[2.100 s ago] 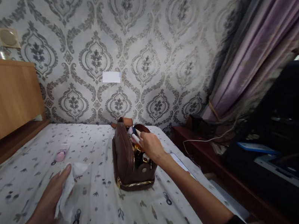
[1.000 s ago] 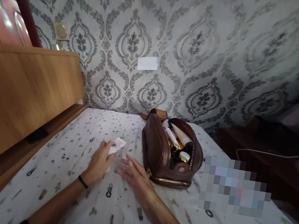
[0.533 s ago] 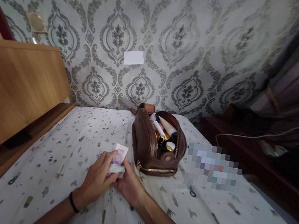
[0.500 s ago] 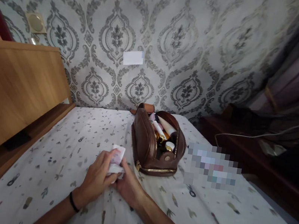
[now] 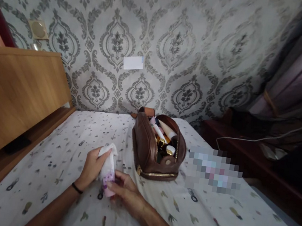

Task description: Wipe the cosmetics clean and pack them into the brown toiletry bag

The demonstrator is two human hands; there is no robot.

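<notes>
Low over the bed, my left hand [image 5: 92, 166] is closed around a crumpled white tissue [image 5: 108, 154]. The tissue lies against the upper part of a slim pink container with purple print [image 5: 108, 182], perhaps a tube or small bottle; its exact kind is unclear. Fingers and thumb of my right hand [image 5: 126, 193] grip its lower end. Just beyond and to the right stands a brown toiletry bag [image 5: 147, 143], unzipped at the top. Inside it are a white tube [image 5: 160, 132], a beige tube [image 5: 167, 129] and a gold-trimmed white cap [image 5: 170, 149], among others.
The bed has a white patterned sheet [image 5: 71, 165]. Right of the bag, a blurred-out patch [image 5: 214, 171] hides something. A wooden panel [image 5: 18, 96] borders the left side, the papered wall [image 5: 175, 48] the back. A white cable [image 5: 256, 138] runs along the dark right side.
My hands have shifted apart a little and turned the container, so its pink, purple-printed end now points down towards me. The tissue shows more openly at the top. The bag has stayed put.
</notes>
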